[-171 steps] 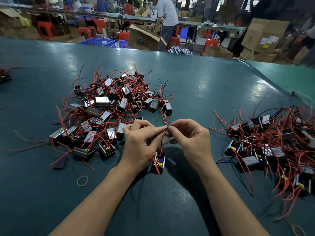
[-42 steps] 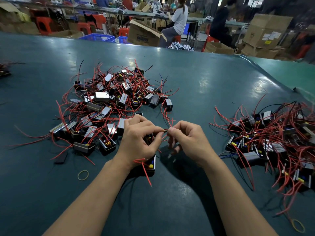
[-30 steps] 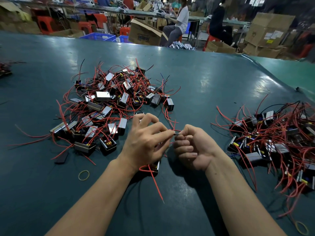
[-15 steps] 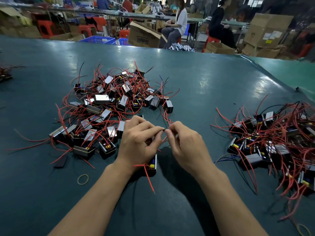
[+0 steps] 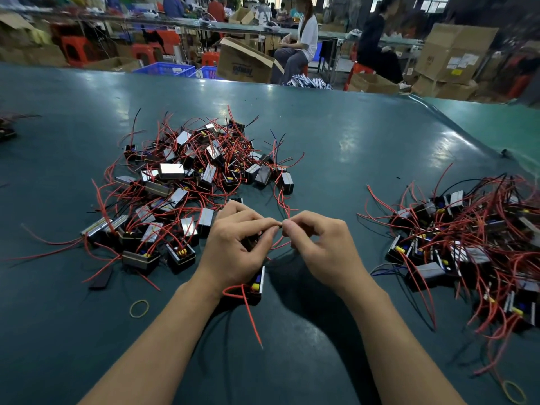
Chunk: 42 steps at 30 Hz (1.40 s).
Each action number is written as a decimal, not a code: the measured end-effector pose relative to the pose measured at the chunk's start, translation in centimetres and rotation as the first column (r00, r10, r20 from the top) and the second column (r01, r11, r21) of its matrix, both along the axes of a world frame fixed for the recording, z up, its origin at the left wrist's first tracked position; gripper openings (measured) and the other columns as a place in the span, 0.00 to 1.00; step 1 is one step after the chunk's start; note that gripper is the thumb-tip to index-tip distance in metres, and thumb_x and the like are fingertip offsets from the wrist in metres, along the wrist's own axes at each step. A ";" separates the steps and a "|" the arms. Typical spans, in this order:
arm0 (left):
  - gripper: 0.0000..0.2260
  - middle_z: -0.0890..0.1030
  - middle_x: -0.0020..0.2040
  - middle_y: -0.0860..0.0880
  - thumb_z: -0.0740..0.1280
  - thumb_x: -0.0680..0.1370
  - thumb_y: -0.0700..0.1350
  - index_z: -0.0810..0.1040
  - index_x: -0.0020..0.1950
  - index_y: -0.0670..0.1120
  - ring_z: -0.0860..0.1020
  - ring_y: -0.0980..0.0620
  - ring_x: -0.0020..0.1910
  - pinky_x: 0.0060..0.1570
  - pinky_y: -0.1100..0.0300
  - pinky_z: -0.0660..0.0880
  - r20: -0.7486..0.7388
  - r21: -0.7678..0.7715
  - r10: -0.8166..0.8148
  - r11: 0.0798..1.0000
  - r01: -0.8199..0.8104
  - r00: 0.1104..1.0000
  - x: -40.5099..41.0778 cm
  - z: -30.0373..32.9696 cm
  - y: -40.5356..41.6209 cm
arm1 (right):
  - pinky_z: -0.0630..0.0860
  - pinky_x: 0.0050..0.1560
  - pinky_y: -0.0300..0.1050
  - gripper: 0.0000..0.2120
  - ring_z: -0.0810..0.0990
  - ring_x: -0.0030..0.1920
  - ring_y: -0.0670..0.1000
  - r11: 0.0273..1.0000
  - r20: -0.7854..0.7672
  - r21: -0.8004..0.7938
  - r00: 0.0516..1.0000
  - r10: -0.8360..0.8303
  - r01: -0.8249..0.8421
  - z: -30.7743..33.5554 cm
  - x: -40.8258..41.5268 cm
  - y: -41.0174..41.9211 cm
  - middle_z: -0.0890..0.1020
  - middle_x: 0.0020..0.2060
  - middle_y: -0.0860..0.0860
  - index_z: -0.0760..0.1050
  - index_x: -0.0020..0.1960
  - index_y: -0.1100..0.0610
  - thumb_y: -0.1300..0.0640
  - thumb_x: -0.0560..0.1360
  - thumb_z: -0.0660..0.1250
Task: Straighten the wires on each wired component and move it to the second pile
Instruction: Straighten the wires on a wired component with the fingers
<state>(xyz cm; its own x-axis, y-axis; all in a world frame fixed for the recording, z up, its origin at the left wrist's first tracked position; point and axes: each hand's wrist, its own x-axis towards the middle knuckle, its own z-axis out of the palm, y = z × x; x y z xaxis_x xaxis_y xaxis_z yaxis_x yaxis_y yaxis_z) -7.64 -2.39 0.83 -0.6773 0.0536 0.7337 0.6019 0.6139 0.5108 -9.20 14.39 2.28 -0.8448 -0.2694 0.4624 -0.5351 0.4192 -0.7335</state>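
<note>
A small black wired component [image 5: 255,285] with yellow and blue parts sits under my left hand [image 5: 236,247], which holds it above the green table [image 5: 336,147]. A red wire [image 5: 251,320] loops from it and points toward me. My left thumb and forefinger pinch a thin wire end, and my right hand [image 5: 318,247] pinches the same wire just beside them, fingertips nearly touching. A big tangled pile of components [image 5: 187,182] with red wires lies at the left. The second pile [image 5: 473,247] lies at the right.
Two rubber bands lie on the table, one at the near left [image 5: 139,308] and one at the near right [image 5: 513,391]. A loose black part [image 5: 100,280] lies beside the left pile. Cardboard boxes [image 5: 245,64] and seated people [image 5: 301,45] are beyond the far edge.
My right hand drew away along the wire into a fist, then returned to meet my left fingertips. The component stayed under my left hand, its red wire swinging a little.
</note>
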 end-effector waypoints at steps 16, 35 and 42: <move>0.04 0.81 0.34 0.50 0.72 0.73 0.40 0.86 0.42 0.42 0.73 0.45 0.40 0.44 0.47 0.73 -0.011 -0.040 0.083 0.996 -0.083 0.996 -0.2 -0.6 0.7 | 0.65 0.30 0.47 0.19 0.64 0.26 0.56 0.904 -0.192 0.124 0.904 -0.383 0.410 -1.2 0.8 -2.2 0.73 0.22 0.54 0.73 0.30 0.60 0.54 0.78 0.65; 0.04 0.82 0.35 0.50 0.72 0.73 0.40 0.86 0.44 0.42 0.73 0.48 0.42 0.45 0.51 0.73 0.039 -0.028 0.070 0.997 -0.068 0.997 0.0 -0.2 0.2 | 0.76 0.32 0.54 0.05 0.78 0.33 0.58 0.966 -0.335 0.209 0.939 -0.075 0.151 -0.7 -0.6 0.5 0.80 0.37 0.53 0.85 0.48 0.57 0.58 0.75 0.71; 0.04 0.82 0.36 0.51 0.72 0.74 0.40 0.86 0.44 0.43 0.72 0.49 0.42 0.44 0.52 0.73 0.041 -0.025 0.041 0.999 -0.040 0.998 0.0 -0.4 0.0 | 0.75 0.32 0.55 0.08 0.75 0.32 0.58 0.965 -0.297 0.250 0.955 -0.002 0.080 -0.9 -0.9 0.9 0.78 0.33 0.52 0.84 0.46 0.57 0.54 0.77 0.68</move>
<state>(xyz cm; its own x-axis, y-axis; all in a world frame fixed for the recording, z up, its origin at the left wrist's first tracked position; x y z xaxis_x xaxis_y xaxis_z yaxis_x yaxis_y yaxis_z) -7.66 -2.38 0.45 -0.7093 0.0431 0.7036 0.5550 0.6495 0.5197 -10.09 15.34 1.39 -0.6962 -0.3794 0.6093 -0.6870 0.5984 -0.4123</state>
